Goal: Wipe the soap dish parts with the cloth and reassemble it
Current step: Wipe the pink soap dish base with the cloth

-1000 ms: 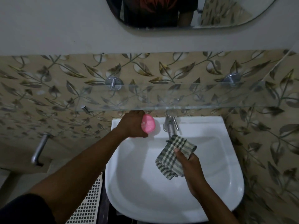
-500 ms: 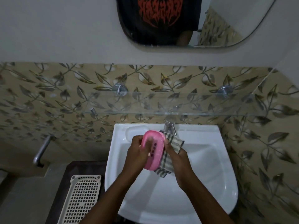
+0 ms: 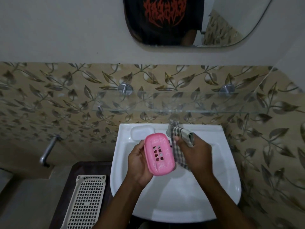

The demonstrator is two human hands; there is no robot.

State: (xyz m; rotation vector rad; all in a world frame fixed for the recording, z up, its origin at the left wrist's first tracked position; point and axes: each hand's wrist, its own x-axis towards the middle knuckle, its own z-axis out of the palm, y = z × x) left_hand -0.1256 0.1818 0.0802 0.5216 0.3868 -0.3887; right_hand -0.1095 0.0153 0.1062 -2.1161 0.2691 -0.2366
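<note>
A pink soap dish (image 3: pixel 159 154) with square drain holes and pale soap smears is held over the white sink (image 3: pixel 175 192), its slotted face up. My left hand (image 3: pixel 140 164) grips it from below and from the left edge. My right hand (image 3: pixel 194 154) holds a green-and-white checked cloth (image 3: pixel 179 152), which hangs just right of the dish and touches its right edge. The top of the cloth folds over my fingers near the tap.
A metal tap (image 3: pixel 172 127) stands at the sink's back rim, beside a moulded soap recess (image 3: pixel 142 133). A glass shelf (image 3: pixel 181 103) juts out above. A cream perforated basket (image 3: pixel 86 200) lies on a dark stand to the left. A wall pipe (image 3: pixel 48 148) sticks out further left.
My left hand brought the pink dish from the sink's back rim toward me and turned its slotted face up. My right hand carried the cloth to the dish's right side.
</note>
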